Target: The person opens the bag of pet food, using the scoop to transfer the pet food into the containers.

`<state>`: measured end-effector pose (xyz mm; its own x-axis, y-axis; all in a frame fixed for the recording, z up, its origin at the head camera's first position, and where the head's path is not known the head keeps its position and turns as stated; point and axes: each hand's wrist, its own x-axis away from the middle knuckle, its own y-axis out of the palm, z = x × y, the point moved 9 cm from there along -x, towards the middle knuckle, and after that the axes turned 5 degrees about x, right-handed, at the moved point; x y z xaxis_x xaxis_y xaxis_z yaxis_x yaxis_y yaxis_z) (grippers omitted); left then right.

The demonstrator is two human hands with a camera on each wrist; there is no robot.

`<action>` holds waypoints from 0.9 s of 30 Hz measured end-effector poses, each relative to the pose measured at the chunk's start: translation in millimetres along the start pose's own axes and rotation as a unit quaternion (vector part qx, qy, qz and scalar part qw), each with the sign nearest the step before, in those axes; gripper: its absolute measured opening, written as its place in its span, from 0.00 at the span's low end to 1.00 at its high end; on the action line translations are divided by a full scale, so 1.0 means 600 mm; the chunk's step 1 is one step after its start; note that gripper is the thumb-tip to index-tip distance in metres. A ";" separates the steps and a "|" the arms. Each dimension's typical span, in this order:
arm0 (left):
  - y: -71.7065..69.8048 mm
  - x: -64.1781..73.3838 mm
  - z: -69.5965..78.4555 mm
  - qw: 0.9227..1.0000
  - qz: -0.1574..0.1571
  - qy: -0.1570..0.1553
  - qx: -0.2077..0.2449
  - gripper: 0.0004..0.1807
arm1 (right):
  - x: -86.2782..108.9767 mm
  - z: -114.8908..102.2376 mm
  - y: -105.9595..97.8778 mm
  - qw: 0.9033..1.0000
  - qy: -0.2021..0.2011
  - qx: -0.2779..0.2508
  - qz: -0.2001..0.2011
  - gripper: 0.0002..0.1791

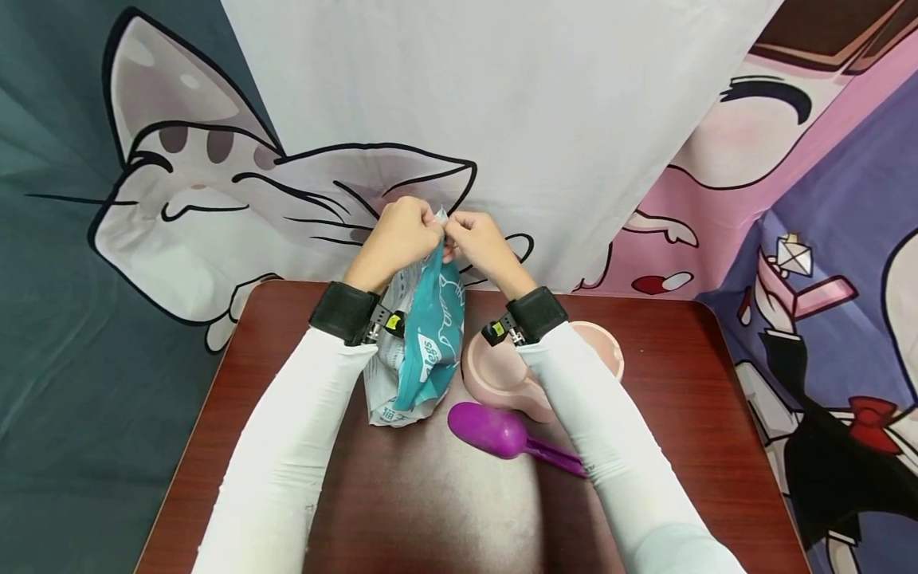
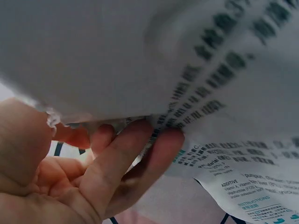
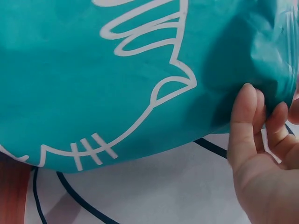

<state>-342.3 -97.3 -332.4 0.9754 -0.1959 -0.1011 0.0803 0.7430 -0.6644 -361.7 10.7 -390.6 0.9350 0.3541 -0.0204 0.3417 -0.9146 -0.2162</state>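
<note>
A teal and white printed bag (image 1: 433,335) stands upright at the back of the table, its top gathered between both hands. My left hand (image 1: 405,235) pinches the bag's top edge from the left; in the left wrist view its fingers (image 2: 124,158) curl against the white printed side. From the right, my right hand (image 1: 479,239) pinches the same top edge. The right wrist view shows fingertips (image 3: 247,100) at the teal side near the ridged strip by the top. What is inside the bag is hidden.
A purple scoop (image 1: 495,430) lies on the brown table (image 1: 667,446) in front of the bag. Right of the bag sits a pale pink double bowl (image 1: 498,371), partly covered by my right forearm. A cartoon-printed cloth (image 1: 531,104) hangs behind the table.
</note>
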 end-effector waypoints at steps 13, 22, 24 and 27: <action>0.013 -0.001 0.005 0.999 -0.040 -0.016 -0.011 0.20 | 0.006 -0.006 0.001 0.998 -0.032 0.047 -0.018 0.19; 0.008 0.002 -0.004 1.000 -0.013 -0.006 0.003 0.20 | -0.001 0.004 0.002 0.999 -0.038 0.027 0.017 0.19; 0.008 0.002 -0.006 1.000 -0.009 -0.006 0.001 0.20 | -0.002 0.008 0.004 0.999 -0.036 0.009 0.023 0.19; 0.008 0.002 -0.007 1.000 -0.007 -0.003 -0.001 0.20 | -0.004 0.011 0.005 0.999 -0.033 -0.005 0.033 0.19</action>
<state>-341.6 -96.8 -338.7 0.9754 -0.2022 -0.0882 0.0930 0.7393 -0.6669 -363.3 8.4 -397.6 0.9471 0.3055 -0.0987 0.2813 -0.9379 -0.2032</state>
